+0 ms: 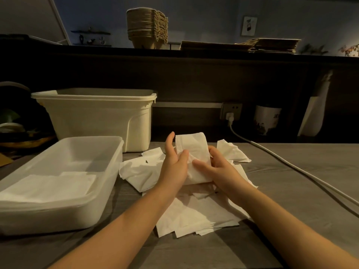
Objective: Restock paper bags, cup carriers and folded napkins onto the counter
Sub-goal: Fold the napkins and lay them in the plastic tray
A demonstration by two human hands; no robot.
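The left hand (173,166) and right hand (216,168) held one white napkin (191,145), creased and folded over, just above the loose pile (191,216) on the table (291,181); both thumbs pinched it against the fingers behind

Looks like the staff side of a café or takeaway counter. Has stacked cup carriers (146,28) on the raised ledge (213,54) at upper centre, flat paper bags (275,45) at upper right, loose napkins (194,214) and plastic tubs (93,117) on the worktop (291,181) below.
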